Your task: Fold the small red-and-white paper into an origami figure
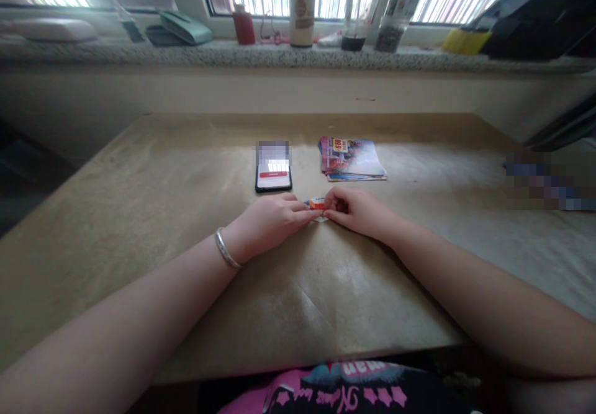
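Orange-and-white printed paper (317, 203) on the table (321, 305), between the hands — we see its pale corner pointing wearerward; long axis unclear, ends covered. Right hand (357, 211): thumb and forefinger pinch its edge. Left hand (274, 220): fingers together against it, clamped or not we cannot tell. Beyond — phone (274, 182), leaflets (356, 158).

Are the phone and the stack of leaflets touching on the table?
Apart: the head view shows a strip of tabletop between the phone and the stack of leaflets.
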A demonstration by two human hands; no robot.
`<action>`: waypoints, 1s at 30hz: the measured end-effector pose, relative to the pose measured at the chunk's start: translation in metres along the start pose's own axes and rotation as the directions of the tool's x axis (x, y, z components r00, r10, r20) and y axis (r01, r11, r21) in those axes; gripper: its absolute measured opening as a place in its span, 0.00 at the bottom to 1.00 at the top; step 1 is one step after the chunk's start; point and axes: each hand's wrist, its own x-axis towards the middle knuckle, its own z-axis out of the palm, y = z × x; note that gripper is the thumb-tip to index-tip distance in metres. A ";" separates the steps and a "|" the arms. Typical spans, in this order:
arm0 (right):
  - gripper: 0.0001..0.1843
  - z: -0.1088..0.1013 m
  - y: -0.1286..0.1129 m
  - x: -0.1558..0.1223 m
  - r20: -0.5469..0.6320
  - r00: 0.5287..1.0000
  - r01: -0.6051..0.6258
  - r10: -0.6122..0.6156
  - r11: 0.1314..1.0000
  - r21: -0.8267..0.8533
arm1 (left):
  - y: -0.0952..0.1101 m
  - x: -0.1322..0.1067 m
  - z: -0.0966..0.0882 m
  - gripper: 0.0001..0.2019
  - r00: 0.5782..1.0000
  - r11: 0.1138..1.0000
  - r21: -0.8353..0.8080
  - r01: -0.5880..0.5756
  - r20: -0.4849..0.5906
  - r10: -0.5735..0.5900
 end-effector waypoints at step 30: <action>0.09 -0.005 -0.008 -0.010 -0.007 0.974 0.206 -0.228 0.895 -0.396 | 0.004 0.007 0.010 0.08 0.956 0.905 -0.316 0.285 0.022 -0.293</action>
